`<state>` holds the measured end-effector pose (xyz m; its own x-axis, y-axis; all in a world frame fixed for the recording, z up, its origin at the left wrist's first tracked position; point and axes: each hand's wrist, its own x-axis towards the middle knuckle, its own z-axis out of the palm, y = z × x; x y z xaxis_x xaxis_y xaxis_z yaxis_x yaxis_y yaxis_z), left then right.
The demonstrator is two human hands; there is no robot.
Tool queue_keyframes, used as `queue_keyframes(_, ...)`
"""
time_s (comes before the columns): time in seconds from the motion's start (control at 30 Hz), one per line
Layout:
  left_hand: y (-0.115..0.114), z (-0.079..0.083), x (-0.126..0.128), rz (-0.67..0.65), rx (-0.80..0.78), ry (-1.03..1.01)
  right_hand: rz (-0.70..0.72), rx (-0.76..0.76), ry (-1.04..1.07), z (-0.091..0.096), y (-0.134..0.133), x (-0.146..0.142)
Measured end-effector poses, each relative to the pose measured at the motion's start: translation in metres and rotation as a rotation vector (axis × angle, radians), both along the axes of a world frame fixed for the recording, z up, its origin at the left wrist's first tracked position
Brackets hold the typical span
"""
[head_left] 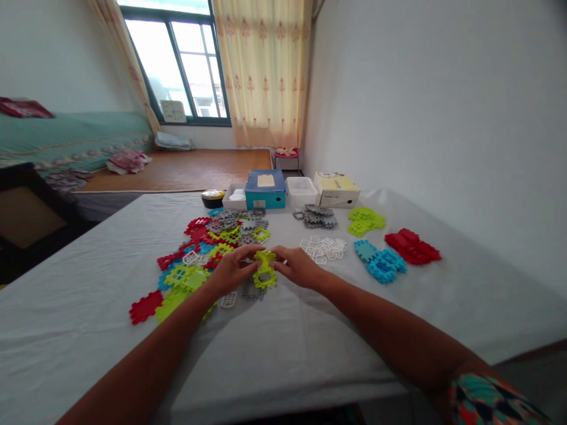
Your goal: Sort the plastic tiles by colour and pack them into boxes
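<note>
Between my two hands is a lime-green interlocking building panel (264, 277) with toothed edges and a square opening; a second green part sits at its upper end. My left hand (234, 268) pinches it from the left, thumb and fingers closed on its edge. From the right, my right hand (296, 265) grips the same piece with thumb and forefinger. Just below lies a grey panel (252, 290), partly hidden by the green one. A small white window frame (229, 300) rests near my left wrist. The mixed pile of panels (190, 276) spreads left of my left hand.
Sorted heaps lie to the right: grey panels (316, 216), white window frames (323, 249), green panels (365, 221), blue panels (381, 261) and red panels (411, 247). Along the back stand a blue box (266, 190), a clear plastic container (302, 192) and a yellow-white box (337, 190).
</note>
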<state>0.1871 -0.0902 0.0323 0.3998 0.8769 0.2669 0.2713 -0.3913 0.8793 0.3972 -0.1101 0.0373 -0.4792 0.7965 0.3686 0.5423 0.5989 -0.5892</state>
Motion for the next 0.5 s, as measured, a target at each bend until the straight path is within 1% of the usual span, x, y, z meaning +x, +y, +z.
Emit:
queue_keyframes(0.07, -0.003, 0.000, 0.001, -0.010, -0.002, -0.011, -0.047, 0.011, 0.023, 0.006, 0.005, 0.012)
queue_keyframes(0.13, -0.004, 0.001, 0.000, -0.004, 0.014, -0.002, -0.158, 0.024, 0.046, 0.020, 0.021, 0.044)
queue_keyframes(0.17, -0.004, 0.002, -0.002, 0.002, 0.026, 0.013, -0.243, 0.029, 0.040, 0.028, 0.032, 0.066)
queue_keyframes(0.2, -0.004, 0.003, -0.003, 0.009, 0.040, 0.031, -0.359, 0.041, 0.025, 0.036, 0.043, 0.092)
queue_keyframes(0.27, -0.002, 0.004, -0.006, 0.014, 0.066, 0.059, -0.639, 0.044, -0.056, 0.046, 0.062, 0.145)
queue_keyframes(0.3, -0.001, 0.004, -0.007, 0.011, 0.076, 0.069, -0.766, 0.026, -0.125, 0.049, 0.068, 0.171)
queue_keyframes(0.37, 0.000, 0.004, -0.007, -0.009, 0.099, 0.082, -0.944, -0.025, -0.234, 0.049, 0.073, 0.211)
queue_keyframes(0.43, 0.000, 0.004, -0.007, -0.042, 0.130, 0.101, -1.016, -0.031, -0.282, 0.048, 0.071, 0.235)
queue_keyframes(0.5, 0.000, 0.003, -0.006, -0.070, 0.180, 0.123, -1.011, 0.002, -0.287, 0.047, 0.066, 0.244)
